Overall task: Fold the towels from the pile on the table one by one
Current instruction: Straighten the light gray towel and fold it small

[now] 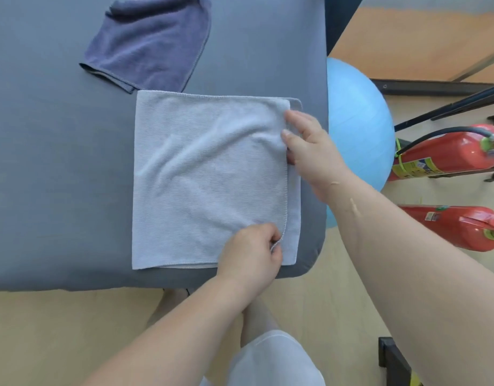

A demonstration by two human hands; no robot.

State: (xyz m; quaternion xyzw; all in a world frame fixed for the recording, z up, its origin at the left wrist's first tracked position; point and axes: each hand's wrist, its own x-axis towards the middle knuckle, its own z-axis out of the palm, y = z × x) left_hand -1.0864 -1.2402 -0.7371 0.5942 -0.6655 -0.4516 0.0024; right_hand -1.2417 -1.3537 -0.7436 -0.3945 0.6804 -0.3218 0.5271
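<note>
The left hand [248, 252] pinches the near right corner of the grey towel [207, 176] on the worktop [59, 162]. The right hand [310, 146] grasps its right edge with curled fingers [291, 115].

Pinching the near corner of the pale grey towel [207, 176] with the left hand [250, 250]. Gripping, seemingly, its right edge with the right hand [310, 147]. Flat on the grey table [59, 162].

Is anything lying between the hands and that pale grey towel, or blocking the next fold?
Nothing visible does. The left hand pinches the grey towel at its near right corner, and the right hand holds its right edge. The blue towel lies beyond the far edge, not on it.
</note>
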